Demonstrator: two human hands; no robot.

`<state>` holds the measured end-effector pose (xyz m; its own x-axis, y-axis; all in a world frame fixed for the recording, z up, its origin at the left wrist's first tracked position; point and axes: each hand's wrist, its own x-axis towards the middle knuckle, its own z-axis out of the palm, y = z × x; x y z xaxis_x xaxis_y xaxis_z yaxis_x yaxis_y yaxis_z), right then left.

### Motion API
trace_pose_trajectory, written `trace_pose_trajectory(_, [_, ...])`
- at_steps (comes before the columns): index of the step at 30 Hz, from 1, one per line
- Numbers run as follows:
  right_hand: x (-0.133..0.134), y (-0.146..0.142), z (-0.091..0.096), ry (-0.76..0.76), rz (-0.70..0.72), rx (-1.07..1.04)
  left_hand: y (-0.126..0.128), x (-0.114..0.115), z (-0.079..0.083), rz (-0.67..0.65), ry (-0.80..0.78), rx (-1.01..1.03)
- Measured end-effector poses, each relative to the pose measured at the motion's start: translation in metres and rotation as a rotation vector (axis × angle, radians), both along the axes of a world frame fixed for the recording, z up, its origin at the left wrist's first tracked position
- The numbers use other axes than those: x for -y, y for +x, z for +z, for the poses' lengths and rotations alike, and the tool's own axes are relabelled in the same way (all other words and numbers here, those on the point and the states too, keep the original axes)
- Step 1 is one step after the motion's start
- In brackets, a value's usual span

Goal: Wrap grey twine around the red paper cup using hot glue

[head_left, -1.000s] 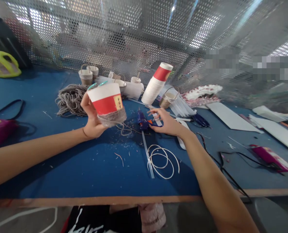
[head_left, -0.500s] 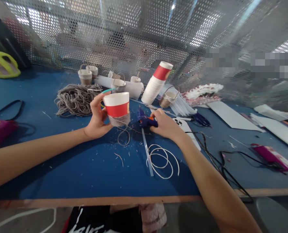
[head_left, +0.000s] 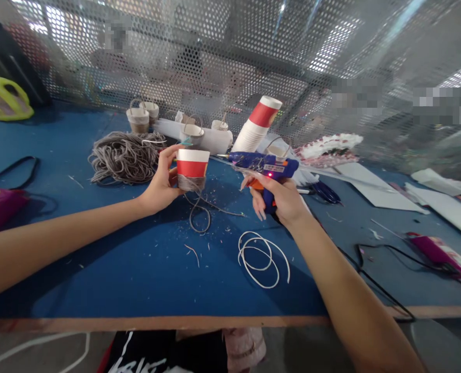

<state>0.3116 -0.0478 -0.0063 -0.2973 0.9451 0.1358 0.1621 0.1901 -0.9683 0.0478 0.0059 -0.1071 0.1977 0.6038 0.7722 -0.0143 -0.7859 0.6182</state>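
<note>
Our L hand has its fingers curled round a red/white cup, grey string wound round its base. Our R hand has its fingers wrapped round a blue glue gun, approx. 3 o'clock from cup, nozzle twd it. Grey yarn at cup's 9 o'clock, cup stack at 2; white cord on surface, gun's 6 o'clock.
</note>
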Motion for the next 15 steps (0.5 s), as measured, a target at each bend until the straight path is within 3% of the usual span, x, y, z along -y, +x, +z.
trace_pose_trajectory(4, [0.009, -0.008, -0.006, -0.115, 0.114, -0.034, -0.001, -0.002, -0.004, -0.027, -0.058, 0.007])
trace_pose_trajectory(15, [0.015, -0.010, -0.019, -0.035, 0.001, 0.268, 0.001, 0.005, 0.002, -0.017, -0.037, -0.016])
